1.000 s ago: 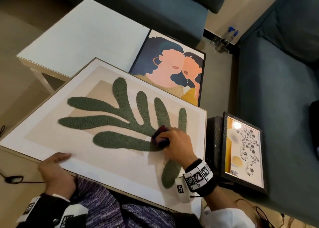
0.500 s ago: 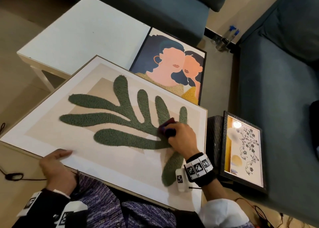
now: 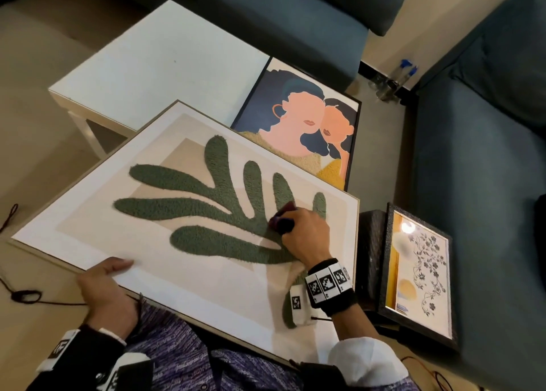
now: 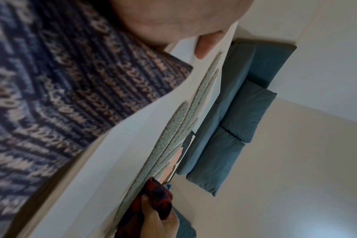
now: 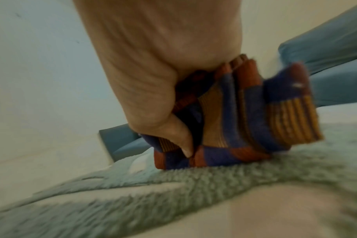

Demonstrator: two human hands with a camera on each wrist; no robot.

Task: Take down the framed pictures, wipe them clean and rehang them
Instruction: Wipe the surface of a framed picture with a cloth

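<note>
A large framed picture with a tufted green leaf shape lies tilted across my lap. My left hand grips its near edge, thumb on top of the white border. My right hand holds a bunched red, blue and orange checked cloth and presses it on the green leaf near the frame's right side. The same cloth shows low in the left wrist view.
A portrait picture of two faces leans between the big frame and a white low table. A dark-framed floral picture leans on the blue sofa at right. Another sofa stands behind. Cords lie on the floor.
My right hand has slid the cloth up and to the right along the green leaf. The left hand keeps its hold on the frame's near edge.
</note>
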